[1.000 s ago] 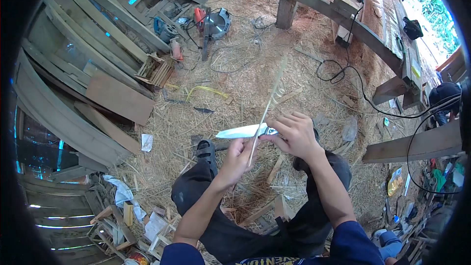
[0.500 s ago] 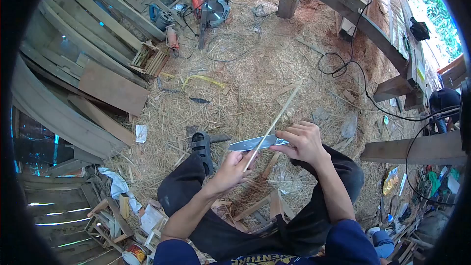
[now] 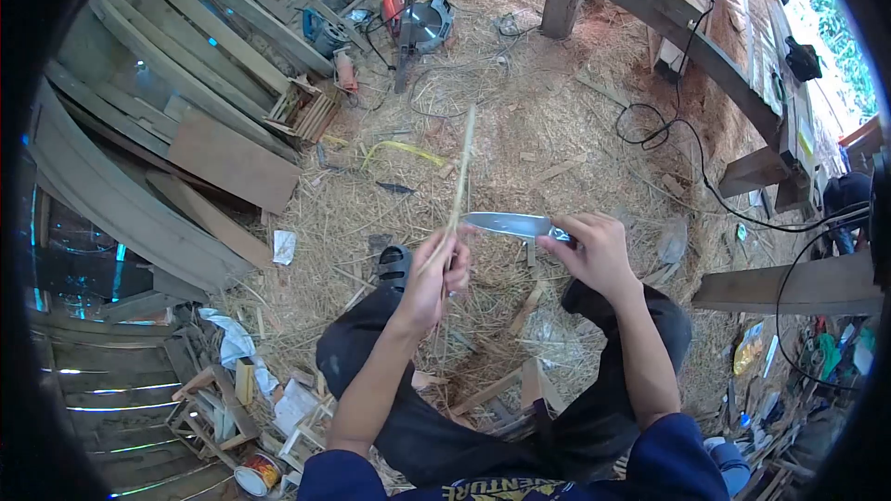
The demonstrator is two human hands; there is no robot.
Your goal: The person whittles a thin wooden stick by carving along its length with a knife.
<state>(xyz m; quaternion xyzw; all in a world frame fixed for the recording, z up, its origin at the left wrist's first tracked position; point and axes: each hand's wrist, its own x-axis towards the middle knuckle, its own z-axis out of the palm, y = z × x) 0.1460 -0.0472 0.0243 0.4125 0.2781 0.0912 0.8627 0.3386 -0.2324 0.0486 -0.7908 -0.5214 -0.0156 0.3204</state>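
A thin pale strip, like wood or bamboo, points up and away from my left hand, whose fingers are wrapped round its lower end. My right hand grips the handle of a knife. The broad silvery blade lies roughly level and points left, its tip close to the strip just above my left fingers. Whether the tip touches the strip I cannot tell.
Shavings cover the ground. A circular saw and a yellow strap lie ahead. Boards lean at the left. A wooden bench and black cable are at the right. Another person is at the far right.
The strip has swung from leaning right to nearly upright, and my left hand has turned with it. The knife no longer crosses the strip; my right hand has moved slightly right and up.
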